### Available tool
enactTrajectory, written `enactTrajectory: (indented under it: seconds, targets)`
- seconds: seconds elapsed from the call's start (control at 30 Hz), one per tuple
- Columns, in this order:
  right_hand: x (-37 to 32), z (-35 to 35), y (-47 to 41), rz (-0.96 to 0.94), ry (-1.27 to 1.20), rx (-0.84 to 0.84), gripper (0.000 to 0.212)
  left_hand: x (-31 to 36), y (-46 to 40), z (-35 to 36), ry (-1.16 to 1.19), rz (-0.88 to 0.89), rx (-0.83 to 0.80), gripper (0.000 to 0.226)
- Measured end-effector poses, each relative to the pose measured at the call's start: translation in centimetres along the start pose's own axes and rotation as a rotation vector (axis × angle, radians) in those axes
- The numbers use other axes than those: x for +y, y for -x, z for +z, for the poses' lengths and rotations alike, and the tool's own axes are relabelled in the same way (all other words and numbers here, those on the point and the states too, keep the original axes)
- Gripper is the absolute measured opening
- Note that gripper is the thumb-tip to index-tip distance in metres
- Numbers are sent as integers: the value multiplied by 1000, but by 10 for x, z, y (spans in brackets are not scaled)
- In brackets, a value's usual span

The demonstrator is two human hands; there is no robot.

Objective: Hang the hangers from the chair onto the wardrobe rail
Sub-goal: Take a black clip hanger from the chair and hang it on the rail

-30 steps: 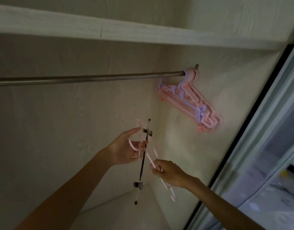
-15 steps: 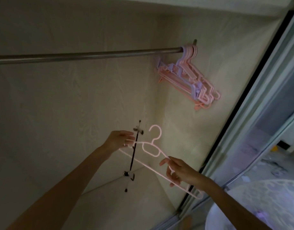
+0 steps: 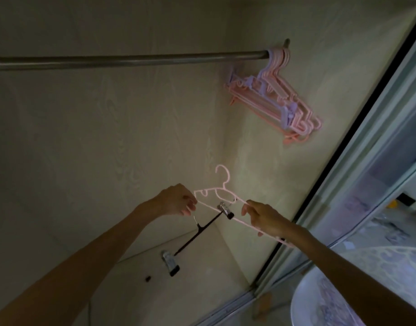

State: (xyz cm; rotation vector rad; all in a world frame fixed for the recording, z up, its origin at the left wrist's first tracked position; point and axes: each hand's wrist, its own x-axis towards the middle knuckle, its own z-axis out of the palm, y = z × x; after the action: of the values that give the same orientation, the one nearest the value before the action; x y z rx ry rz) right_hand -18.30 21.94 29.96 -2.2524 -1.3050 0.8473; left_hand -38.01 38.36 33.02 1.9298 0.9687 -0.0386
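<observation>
Hangers are the business here, and the biggest thing they concern is the wardrobe rail [image 3: 131, 61], a dull metal bar running from the left edge across to the right side wall of the wardrobe [image 3: 108, 137], whose pale wood-grain panels fill most of the view. To the right stands the sliding door frame [image 3: 357, 184], a dark strip against a light one, slanting down to the floor track. At the lower right corner shows the rim of a white perforated chair [image 3: 303, 302].

A bunch of pink and lilac hangers [image 3: 273, 100] already hangs at the far right end of the rail, packed together and tilted, close against the side wall.

Well below the rail, both forearms reach up into the wardrobe. The left hand [image 3: 176, 201] has its fingers curled, pinching the left end of a thin pink hanger [image 3: 222, 198] and also the metal hook of a black clip hanger [image 3: 195, 234], which dangles down and to the left beneath it. The right hand [image 3: 265, 217] grips the pink hanger's lower bar towards its right end, fingers closed round it. The pink hanger lies tilted, hook uppermost and free of the rail.

The black hanger's upper clip [image 3: 225, 209] sits against the pink hanger's bar; whether it is caught on it cannot be told. Its lower clip [image 3: 170, 263] hangs free.
</observation>
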Motion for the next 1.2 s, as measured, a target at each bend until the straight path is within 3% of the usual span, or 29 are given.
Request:
enactTrajectory:
  seconds: [0.1,0.17,0.23,0.33,0.4,0.5,0.67,0.97,1.1,1.2]
  targets:
    - [13,-13,-13,208,-290,-162,28,-6,9,-4,-474,257,151,29]
    - [27,-17,-14,282,-425,-207,30,-13,13,-12,-496,325,214,31]
    - [38,-16,-12,298,-419,-203,31,-19,14,-24,-238,277,228,33]
    - [42,-6,-7,240,-289,-140,31,-31,18,-41,277,10,206,28]
    - [37,-2,-3,168,-198,-70,25,-45,20,-46,505,-143,179,24]
    - [20,-6,7,23,-20,80,23,-69,19,-49,744,-215,188,15]
    - [-37,-51,6,-96,216,263,23,-66,13,-54,909,-249,280,12]
    - [-137,-134,-52,-183,65,572,22,8,-7,-72,982,-75,309,18]
    - [-154,-140,-81,-112,3,632,40,35,-13,-75,970,-17,307,17]
    - [-158,-143,-92,-64,74,577,41,49,-14,-76,962,-7,294,16]
